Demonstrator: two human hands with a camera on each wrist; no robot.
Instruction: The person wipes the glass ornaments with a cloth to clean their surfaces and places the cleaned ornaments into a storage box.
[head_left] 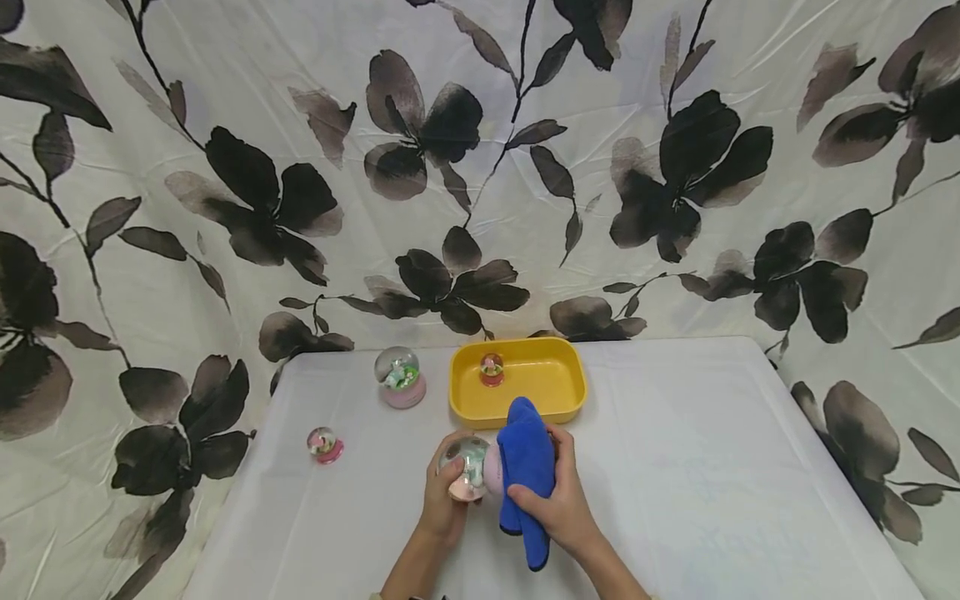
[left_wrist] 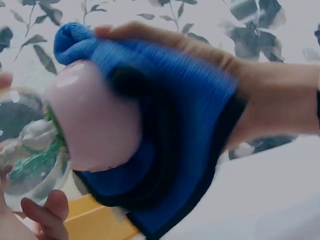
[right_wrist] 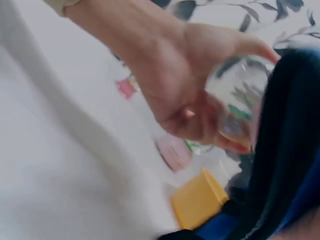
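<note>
A snow globe point(head_left: 474, 468) with a pink base point(left_wrist: 100, 120) is held on its side above the table's front middle. My left hand point(head_left: 444, 492) grips its clear glass ball, with fingers and thumb curled round it. At the base end, my right hand point(head_left: 564, 492) holds a blue cloth point(head_left: 527, 467) with dark edging against the pink base. In the left wrist view the cloth drapes around the underside of the base and is blurred. Cloth hides part of the right hand's fingers.
A yellow tray point(head_left: 461, 410) stands behind the hands, with a small red-based snow globe point(head_left: 491, 370) in it. Left of the tray is a larger pink-based snow globe point(head_left: 401, 379). A small pink-based one point(head_left: 325, 446) stands further left on the white table point(head_left: 712, 467).
</note>
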